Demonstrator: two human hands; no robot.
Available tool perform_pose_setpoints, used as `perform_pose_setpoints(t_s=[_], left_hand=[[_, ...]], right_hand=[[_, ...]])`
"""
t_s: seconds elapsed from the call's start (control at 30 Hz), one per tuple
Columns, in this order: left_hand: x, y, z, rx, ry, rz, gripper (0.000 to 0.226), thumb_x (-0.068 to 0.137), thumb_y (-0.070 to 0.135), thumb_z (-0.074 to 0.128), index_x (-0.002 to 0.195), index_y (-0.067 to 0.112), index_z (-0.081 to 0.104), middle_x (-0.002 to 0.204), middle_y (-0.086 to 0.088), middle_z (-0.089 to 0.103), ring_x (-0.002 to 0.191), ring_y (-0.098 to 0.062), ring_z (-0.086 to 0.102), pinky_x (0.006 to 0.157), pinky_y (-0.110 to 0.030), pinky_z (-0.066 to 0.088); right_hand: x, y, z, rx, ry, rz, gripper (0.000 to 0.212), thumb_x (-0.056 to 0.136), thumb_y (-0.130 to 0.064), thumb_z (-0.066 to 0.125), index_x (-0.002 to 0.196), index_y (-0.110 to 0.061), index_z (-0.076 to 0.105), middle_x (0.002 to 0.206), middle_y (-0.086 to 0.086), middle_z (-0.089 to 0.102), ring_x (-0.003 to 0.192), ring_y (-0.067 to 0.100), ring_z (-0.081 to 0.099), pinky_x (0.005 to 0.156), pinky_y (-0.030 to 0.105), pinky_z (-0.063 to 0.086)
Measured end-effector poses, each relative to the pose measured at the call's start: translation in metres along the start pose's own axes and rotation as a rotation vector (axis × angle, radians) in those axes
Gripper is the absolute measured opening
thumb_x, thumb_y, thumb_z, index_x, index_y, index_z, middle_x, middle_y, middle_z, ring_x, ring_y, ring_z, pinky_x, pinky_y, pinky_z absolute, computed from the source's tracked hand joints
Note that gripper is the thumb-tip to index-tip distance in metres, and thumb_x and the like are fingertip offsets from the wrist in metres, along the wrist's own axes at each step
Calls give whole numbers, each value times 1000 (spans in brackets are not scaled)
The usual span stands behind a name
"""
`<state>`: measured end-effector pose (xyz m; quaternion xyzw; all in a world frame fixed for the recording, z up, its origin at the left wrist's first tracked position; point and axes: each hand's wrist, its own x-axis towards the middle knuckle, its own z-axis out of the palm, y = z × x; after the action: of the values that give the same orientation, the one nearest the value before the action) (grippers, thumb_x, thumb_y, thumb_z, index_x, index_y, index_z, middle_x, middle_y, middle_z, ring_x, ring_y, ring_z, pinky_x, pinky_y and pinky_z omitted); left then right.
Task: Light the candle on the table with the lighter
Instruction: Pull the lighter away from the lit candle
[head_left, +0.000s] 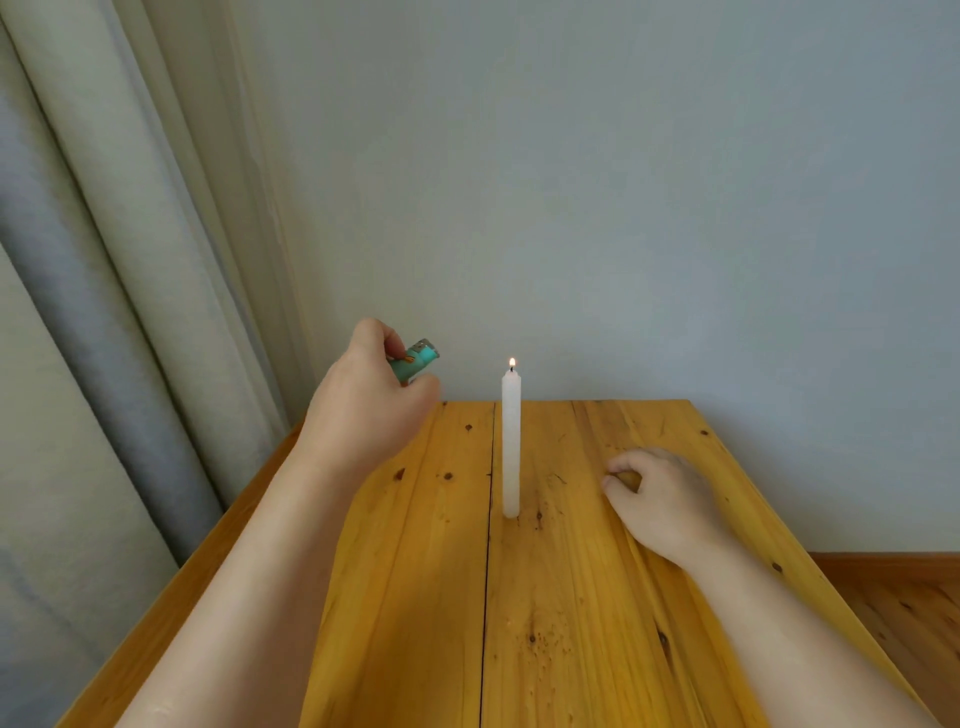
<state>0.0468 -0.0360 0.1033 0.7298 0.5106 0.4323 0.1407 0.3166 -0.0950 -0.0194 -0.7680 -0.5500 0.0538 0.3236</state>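
we see the candle (511, 447) upright on the counter (597, 597), wick already burning; left hand (371, 395) fingers grip the lighter (415, 360) beside it, right hand (662, 493) rests loosely curled. lighting looks done.

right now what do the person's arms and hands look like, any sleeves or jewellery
Both forearms are bare right up to the bottom edge of the frame, with no sleeves in view. The left hand and right hand wear no gloves, and no rings, watch or wristbands show.
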Motion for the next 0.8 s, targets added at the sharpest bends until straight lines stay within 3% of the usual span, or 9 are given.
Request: perform_pose_setpoints(t_s=[0.23, 0.37, 0.5, 0.7, 0.8], left_hand=[[3, -34, 6, 25, -67, -100, 17, 90, 17, 57, 101, 23, 45, 84, 9, 50, 63, -17, 61, 48, -29, 47], [2, -56, 13, 58, -97, -123, 12, 92, 19, 56, 97, 23, 46, 82, 0, 59, 54, -15, 54, 43, -27, 41], [-1, -83, 16, 134, -152, -164, 13, 91, 27, 59, 95, 27, 46, 89, -1, 61, 59, -14, 58, 44, -26, 40], [-6, -115, 15, 224, -104, -259, 47, 90, 29, 65, 131, 20, 44, 123, -8, 62, 92, -20, 62, 57, -28, 48], [-10, -130, 9, 353, -89, -291, 40, 91, 34, 62, 127, 20, 52, 114, -7, 67, 79, -16, 62, 51, -29, 46]], right_hand=[[1, 1, 1, 8, -11, 9, 24, 87, -41, 56, 107, -31, 66, 124, -8, 61, 121, 19, 49, 105, 42, 38], [1, 1, 1, 16, -17, 13, 25, 87, -41, 57, 107, -30, 67, 125, -6, 61, 121, 20, 50, 104, 42, 39], [1, 1, 0, 11, -20, 16, 25, 87, -41, 56, 107, -30, 67, 126, -6, 60, 122, 21, 49, 105, 44, 39], [1, 1, 0, 7, -14, 13, 24, 87, -40, 57, 106, -30, 67, 125, -5, 61, 121, 22, 50, 104, 45, 39], [1, 0, 0, 2, -13, 14, 24, 87, -40, 57, 106, -30, 67, 125, -5, 61, 121, 22, 50, 104, 45, 39]])
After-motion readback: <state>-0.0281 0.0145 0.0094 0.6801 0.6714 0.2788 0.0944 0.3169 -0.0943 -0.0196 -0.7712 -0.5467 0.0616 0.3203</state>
